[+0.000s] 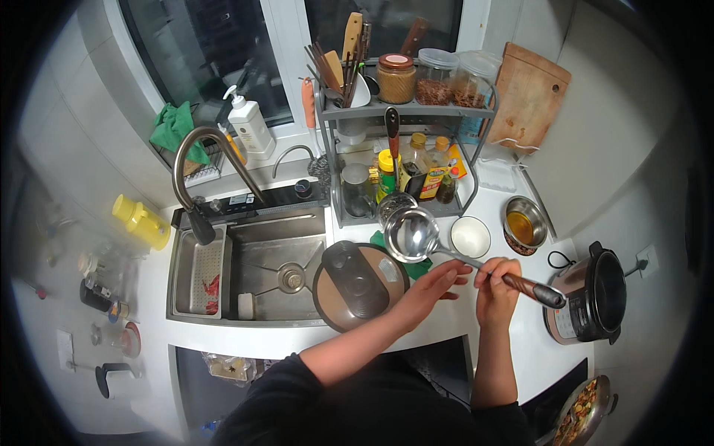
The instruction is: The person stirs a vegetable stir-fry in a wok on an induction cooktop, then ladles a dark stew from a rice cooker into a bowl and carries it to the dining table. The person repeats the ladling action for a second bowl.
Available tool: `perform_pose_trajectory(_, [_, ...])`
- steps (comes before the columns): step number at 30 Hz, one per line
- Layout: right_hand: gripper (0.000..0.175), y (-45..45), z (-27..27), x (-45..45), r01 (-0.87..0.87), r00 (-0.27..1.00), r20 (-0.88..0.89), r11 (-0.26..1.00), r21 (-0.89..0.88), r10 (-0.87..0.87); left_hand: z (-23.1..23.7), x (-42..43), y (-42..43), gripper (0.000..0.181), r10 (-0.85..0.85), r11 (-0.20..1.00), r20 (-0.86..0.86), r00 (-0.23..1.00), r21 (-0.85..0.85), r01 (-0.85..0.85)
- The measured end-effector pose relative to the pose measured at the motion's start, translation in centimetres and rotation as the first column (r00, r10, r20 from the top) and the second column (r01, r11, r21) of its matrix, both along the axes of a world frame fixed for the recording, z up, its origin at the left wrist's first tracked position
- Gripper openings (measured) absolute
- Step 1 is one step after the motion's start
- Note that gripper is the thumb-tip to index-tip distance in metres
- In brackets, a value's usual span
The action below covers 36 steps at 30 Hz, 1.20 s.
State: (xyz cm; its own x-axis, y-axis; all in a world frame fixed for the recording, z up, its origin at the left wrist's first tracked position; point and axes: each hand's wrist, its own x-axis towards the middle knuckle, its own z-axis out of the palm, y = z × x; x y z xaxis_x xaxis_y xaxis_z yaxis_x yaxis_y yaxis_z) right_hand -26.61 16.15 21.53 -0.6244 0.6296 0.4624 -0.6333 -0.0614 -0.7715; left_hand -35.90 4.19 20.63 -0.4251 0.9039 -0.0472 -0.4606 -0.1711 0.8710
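Note:
My right hand (498, 292) is closed around the wood-and-metal handle of a steel ladle (411, 234), its bowl pointing up and left. My left hand (432, 292) is beside the ladle's shaft, fingers apart; whether its fingertips touch the shaft is unclear. Below the ladle's bowl lies a green cloth (415, 268), partly hidden. A white bowl (470, 237) stands just behind my hands. To the left, a brown round pan lid (357, 287) with a dark handle overlaps the sink's right edge. Behind the ladle's bowl, a skimmer (397, 203) with a wooden handle stands against the rack.
A steel sink (262, 245) with a perforated tray is at left, under a tall faucet (184, 167). A grey rack (407, 113) holds jars, bottles and utensils. A steel bowl of yellowish liquid (521, 226), an electric cooker (591, 295) and a pan of food (583, 415) are at right.

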Motion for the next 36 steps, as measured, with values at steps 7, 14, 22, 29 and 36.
perform_pose_trajectory(7, [0.039, -2.5, -1.0, 5.0, 0.071, 0.977, 0.209, 0.982, -0.176, -0.033, -2.2, 2.1, 1.4, 0.033, 0.035, 0.998, 0.094, 0.995, 0.057, -0.04])
perform_pose_trajectory(14, [0.036, 1.1, 3.4, 18.2, -0.019, 0.589, 0.806, 0.997, 0.08, -0.053, -3.6, 4.9, 5.0, 0.028, -0.1, 0.992, 0.122, 0.988, 0.087, 0.09])
perform_pose_trajectory(22, [0.04, 7.6, 14.3, 33.4, -0.067, 0.063, 0.407, 0.403, 0.913, -0.911, 1.5, 14.1, 15.5, 0.051, -0.724, 0.689, -0.14, 0.676, -0.099, 0.718])
perform_pose_trajectory(29, [0.045, 21.4, 12.6, 41.2, -0.473, -0.148, -0.036, 0.039, 0.88, -0.988, -3.4, 14.6, 18.0, 0.04, -0.569, 0.744, 0.054, 0.821, -0.391, 0.542])
perform_pose_trajectory(36, [0.054, 30.0, 7.1, 38.6, -0.734, -0.03, -0.147, -0.078, 0.675, -0.989, -5.4, 11.5, 18.9, 0.036, -0.461, 0.763, 0.113, 0.88, -0.455, 0.459])
